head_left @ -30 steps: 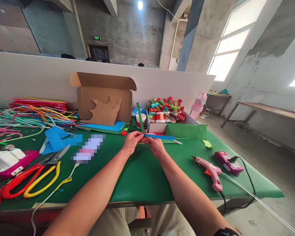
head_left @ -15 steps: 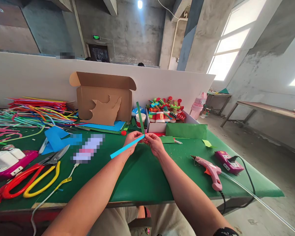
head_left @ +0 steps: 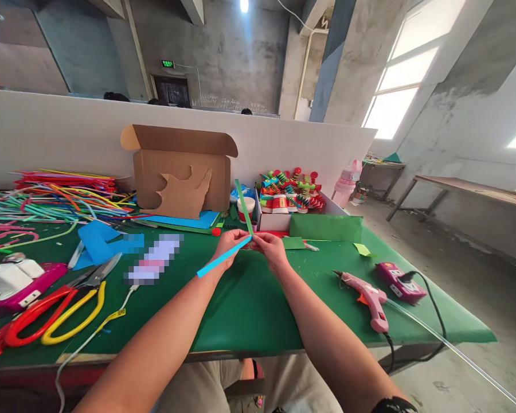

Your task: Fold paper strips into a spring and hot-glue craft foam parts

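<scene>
Blue paper strip and green paper strip met in one pinch just above green table, near its middle, in head view. Left hand and right hand both closed on crossing, fingertips tight. Blue end stuck out over left arm; green end stood up. Looked like folding: best done with corner pinched, edges lined up square. Counted: two strips, two hands, one pink glue gun, two scissors, one cardboard box.

Head-worn view, down over table
</scene>
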{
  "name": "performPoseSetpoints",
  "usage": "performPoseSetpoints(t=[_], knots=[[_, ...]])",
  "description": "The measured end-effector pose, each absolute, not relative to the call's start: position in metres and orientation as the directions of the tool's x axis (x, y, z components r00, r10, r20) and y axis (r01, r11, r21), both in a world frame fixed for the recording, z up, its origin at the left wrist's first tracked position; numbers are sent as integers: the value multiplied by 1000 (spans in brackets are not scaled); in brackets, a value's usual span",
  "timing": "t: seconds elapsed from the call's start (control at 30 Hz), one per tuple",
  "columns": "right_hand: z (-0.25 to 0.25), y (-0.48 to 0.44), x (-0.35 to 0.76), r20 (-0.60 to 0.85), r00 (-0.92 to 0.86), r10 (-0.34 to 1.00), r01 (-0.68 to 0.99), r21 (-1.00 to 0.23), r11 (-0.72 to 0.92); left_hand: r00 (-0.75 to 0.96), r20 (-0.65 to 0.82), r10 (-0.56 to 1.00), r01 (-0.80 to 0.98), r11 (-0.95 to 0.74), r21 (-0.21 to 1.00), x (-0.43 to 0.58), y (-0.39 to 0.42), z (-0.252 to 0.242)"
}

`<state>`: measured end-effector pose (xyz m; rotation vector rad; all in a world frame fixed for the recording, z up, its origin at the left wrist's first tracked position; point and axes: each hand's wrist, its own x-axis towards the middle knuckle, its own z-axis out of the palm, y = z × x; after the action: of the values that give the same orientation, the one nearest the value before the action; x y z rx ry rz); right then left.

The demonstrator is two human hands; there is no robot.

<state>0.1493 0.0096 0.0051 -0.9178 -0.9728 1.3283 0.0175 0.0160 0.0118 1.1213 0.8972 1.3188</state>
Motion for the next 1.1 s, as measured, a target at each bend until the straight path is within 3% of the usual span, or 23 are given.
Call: performPoseSetpoints(t=[0.13, 0.27, 0.5, 0.77, 0.97, 1.1], knots=[[6, 10, 151, 67, -8, 998, -287, -956, 62, 65, 161, 985, -213, -143, 966, 16, 18, 10], [8, 10, 149, 108, 7, 994, -309, -945, 105, 53, 139, 989, -280, -119, 953, 17, 21, 7], [9, 9, 147, 154, 71, 986, -358, -918, 169, 183, 134, 974, -342, -65, 937, 21, 17, 6], [9, 9, 146, 162, 44, 986, -312, -935, 167, 32, 102, 994, -384, -82, 920, 21, 20, 5], [8, 10, 148, 90, 5, 996, -304, -949, 87, 34, 128, 991, -350, -108, 930, 20, 19, 7], [6, 11, 147, 123, 12, 992, -289, -950, 121, 26, 102, 994, -349, -87, 933, 20, 19, 8]])
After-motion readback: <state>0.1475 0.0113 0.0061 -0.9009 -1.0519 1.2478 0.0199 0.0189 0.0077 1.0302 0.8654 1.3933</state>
